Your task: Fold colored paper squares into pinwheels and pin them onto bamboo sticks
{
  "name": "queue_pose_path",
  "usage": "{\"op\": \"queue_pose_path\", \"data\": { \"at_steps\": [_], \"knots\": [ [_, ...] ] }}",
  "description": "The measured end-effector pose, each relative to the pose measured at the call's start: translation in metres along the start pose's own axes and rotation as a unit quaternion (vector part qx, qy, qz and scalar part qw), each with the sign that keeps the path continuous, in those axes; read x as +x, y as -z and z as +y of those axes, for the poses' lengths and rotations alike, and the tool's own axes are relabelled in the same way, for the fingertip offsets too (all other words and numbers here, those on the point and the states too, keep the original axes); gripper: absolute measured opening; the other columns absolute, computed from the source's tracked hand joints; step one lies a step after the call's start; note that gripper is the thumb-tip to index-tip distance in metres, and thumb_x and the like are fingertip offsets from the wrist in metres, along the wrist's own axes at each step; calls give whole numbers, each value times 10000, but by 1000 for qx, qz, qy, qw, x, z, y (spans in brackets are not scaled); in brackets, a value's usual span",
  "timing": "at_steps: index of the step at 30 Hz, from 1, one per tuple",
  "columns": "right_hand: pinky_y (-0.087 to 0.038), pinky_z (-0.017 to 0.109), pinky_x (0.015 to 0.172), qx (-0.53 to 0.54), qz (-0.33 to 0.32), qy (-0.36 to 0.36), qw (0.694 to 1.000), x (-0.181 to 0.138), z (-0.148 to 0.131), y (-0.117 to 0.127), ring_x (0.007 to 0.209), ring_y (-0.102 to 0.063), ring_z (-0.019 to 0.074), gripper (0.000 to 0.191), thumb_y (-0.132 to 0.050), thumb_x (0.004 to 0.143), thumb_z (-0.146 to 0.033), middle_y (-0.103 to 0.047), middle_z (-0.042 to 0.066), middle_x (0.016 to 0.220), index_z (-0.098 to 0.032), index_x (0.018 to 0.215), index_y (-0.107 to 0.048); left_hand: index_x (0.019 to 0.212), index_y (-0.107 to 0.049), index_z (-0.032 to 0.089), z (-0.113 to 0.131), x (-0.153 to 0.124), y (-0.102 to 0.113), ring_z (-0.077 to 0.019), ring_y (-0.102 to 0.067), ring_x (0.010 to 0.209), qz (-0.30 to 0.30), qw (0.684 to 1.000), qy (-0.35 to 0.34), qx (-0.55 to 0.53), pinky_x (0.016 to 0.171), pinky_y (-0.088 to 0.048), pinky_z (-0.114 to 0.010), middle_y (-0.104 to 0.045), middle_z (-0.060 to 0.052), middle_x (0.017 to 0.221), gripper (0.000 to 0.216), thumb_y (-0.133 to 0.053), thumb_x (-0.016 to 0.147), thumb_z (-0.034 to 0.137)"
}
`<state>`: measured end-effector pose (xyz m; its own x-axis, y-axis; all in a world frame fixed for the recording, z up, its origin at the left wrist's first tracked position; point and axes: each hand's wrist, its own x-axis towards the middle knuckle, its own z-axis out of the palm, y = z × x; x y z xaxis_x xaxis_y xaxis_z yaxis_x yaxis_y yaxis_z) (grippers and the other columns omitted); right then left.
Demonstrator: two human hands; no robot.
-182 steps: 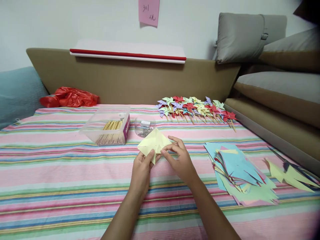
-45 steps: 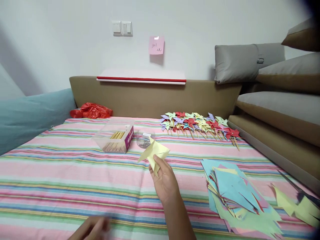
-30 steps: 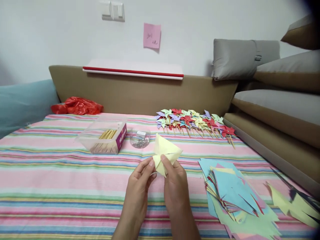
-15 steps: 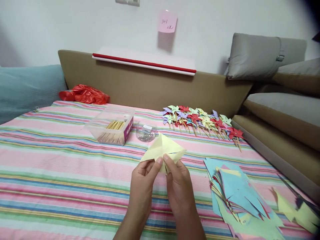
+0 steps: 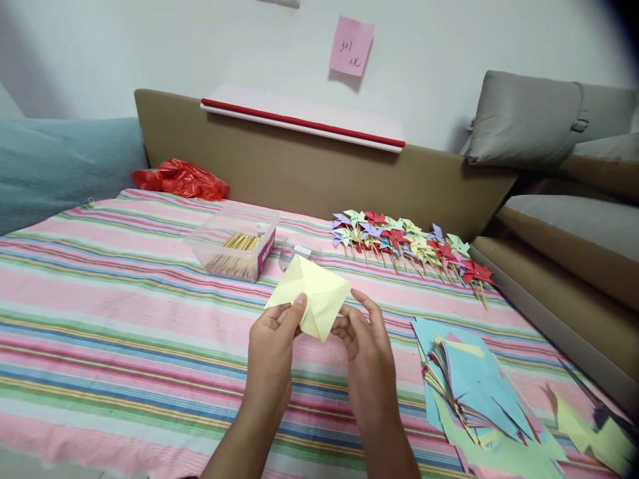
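A pale yellow paper square (image 5: 312, 293) with slits cut in from its corners is held up in front of me. My left hand (image 5: 277, 332) pinches its lower left side, thumb on the face and fingers behind. At the paper's right edge is my right hand (image 5: 367, 339), its thumb and fingers apart; whether a fingertip touches the paper I cannot tell. Just behind the paper, partly covered by it, stands a round clear container (image 5: 289, 249) with a white label. A clear plastic box (image 5: 200, 249) of thin wooden sticks (image 5: 242, 243) stands to the left.
Finished paper pinwheels (image 5: 394, 236) on sticks lie at the back right. Cut coloured paper sheets (image 5: 479, 372) are stacked at right, beside scissors (image 5: 589, 386) and a yellow paper piece (image 5: 574, 422). A red plastic bag (image 5: 187, 181) sits at back left on the striped cloth (image 5: 124, 332).
My right hand has let go of the paper's middle and moved right, its fingers spreading. The paper, still in my left hand, has shifted slightly left and turned. The view has tilted a little.
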<state>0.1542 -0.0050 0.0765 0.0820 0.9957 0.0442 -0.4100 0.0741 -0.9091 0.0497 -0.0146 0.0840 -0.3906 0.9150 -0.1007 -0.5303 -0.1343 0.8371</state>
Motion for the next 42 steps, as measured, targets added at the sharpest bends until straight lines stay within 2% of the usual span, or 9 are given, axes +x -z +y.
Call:
{"op": "queue_pose_path", "data": {
  "at_steps": [3, 6, 8, 11, 16, 22, 29, 33, 42],
  "knots": [
    [-527, 340, 799, -143, -54, 91, 984, -1, 0, 6, 853, -675, 185, 476, -630, 891, -286, -721, 49, 1037, -258, 1337, -464, 862, -751, 110, 4, 3, 4, -172, -654, 746, 9, 1000, 3, -10, 704, -518, -261, -729, -57, 789, 334, -845, 711, 393],
    [-510, 339, 840, -266, -122, 188, 938, -1, -3, 11, 921, -659, 194, 344, -627, 884, -205, -703, 45, 1059, -265, 1222, -599, 811, -745, 115, 9, 4, 6, -148, -631, 681, 9, 1000, 6, -21, 660, -503, -245, -704, -33, 727, 318, -846, 704, 397],
    [-505, 339, 851, -305, -159, 222, 912, -1, -8, 13, 922, -657, 198, 211, -632, 892, -191, -709, 38, 1004, -257, 1085, -689, 797, -747, 118, 11, 4, 7, -147, -631, 671, 11, 1000, 10, -23, 653, -501, -244, -706, -33, 715, 326, -849, 694, 410],
    [-506, 356, 856, -317, -179, 239, 900, 1, -15, 15, 930, -667, 218, 101, -648, 910, -226, -729, 39, 953, -251, 920, -745, 804, -757, 117, 11, 5, 9, -160, -644, 684, 10, 1000, 22, -13, 659, -507, -249, -721, -45, 726, 340, -864, 669, 410],
    [-492, 342, 834, -319, -166, 204, 911, 3, -18, 17, 918, -642, 216, 80, -690, 893, -294, -698, 36, 921, -248, 861, -747, 874, -774, 120, 10, 2, 12, -187, -660, 714, -10, 1000, 21, 5, 725, -530, -288, -739, -60, 762, 347, -859, 681, 396],
    [-486, 307, 815, -265, -139, 151, 942, 4, -9, 13, 902, -596, 188, 135, -612, 930, -326, -610, 31, 939, -219, 866, -665, 817, -767, 126, 9, -3, 12, -169, -619, 703, -9, 999, 9, 32, 661, -489, -247, -721, -46, 733, 337, -859, 670, 415],
    [-501, 289, 788, -246, -78, 152, 954, 3, 0, 4, 880, -590, 172, 151, -637, 900, -337, -571, 29, 943, -208, 828, -668, 742, -743, 143, 3, -5, 13, -164, -582, 701, -45, 997, 4, 59, 676, -476, -253, -683, -30, 710, 273, -812, 738, 408],
    [-526, 298, 796, -225, -31, 131, 965, 2, 1, 1, 927, -602, 188, 182, -663, 878, -375, -576, 54, 1027, -199, 840, -686, 819, -777, 167, 1, -7, 12, -177, -599, 732, -54, 997, 11, 55, 713, -480, -262, -713, -31, 758, 275, -791, 760, 435],
    [-541, 277, 730, -208, 7, 131, 969, 0, 4, -3, 880, -603, 170, 196, -714, 830, -388, -539, 40, 1009, -199, 797, -675, 900, -794, 171, -3, -8, 10, -187, -619, 762, -64, 996, 2, 64, 726, -485, -263, -731, -34, 781, 299, -767, 792, 448]
  ]
}}
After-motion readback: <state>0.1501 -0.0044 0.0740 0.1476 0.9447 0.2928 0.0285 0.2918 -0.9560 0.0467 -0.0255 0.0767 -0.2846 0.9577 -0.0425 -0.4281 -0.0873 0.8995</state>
